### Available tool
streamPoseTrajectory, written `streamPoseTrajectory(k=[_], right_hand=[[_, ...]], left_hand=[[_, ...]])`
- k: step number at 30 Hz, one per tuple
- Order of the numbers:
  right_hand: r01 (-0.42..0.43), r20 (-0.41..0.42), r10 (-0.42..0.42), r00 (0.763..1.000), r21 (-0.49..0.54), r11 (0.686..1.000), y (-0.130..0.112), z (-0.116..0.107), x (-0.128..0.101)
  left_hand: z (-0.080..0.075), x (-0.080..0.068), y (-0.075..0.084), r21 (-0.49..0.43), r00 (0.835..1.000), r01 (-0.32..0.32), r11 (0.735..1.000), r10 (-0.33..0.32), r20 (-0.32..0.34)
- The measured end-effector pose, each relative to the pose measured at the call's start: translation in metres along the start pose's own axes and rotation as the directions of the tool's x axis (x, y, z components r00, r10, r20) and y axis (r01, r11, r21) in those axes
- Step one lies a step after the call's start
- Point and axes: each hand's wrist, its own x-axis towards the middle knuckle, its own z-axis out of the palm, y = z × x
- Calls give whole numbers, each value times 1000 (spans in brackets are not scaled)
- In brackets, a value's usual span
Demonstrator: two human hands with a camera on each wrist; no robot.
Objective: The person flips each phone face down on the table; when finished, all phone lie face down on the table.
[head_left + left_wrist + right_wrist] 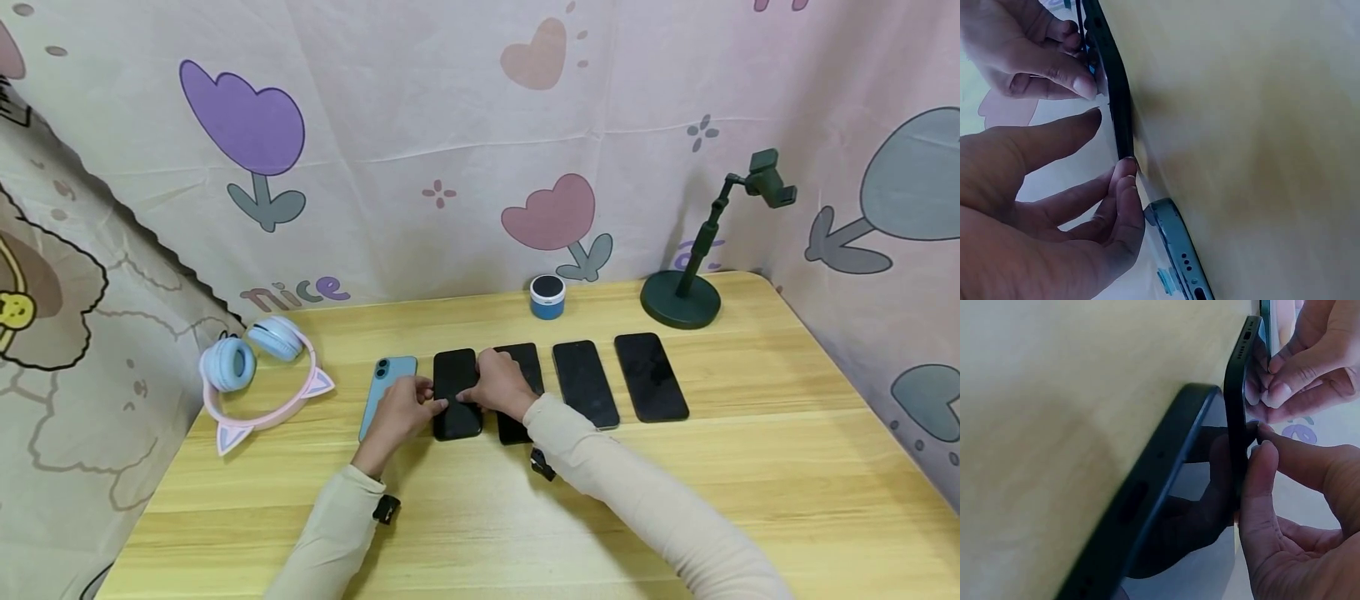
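Black phone (456, 393) lay flat on the wooden table (750, 467), second from the left in a row of five, well back from the near edge. From the head view, the left hand (401, 414) pinched its left side and the right hand (501, 385) its right side, fingers curled. A blue phone (386, 392) lay just beside it.

From the left wrist, fingertips (1124, 172) touched the phone's thin edge.

From the right wrist, thumb and fingers (1260, 469) pressed that same edge.
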Motion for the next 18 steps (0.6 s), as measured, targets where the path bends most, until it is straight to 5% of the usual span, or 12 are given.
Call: streamPoseTrajectory(k=[18], right_hand=[[2,-27,-5,1000,-96,995,-2,-1,5]], left_hand=[[1,2,7,4,999,46,999,-46,3]])
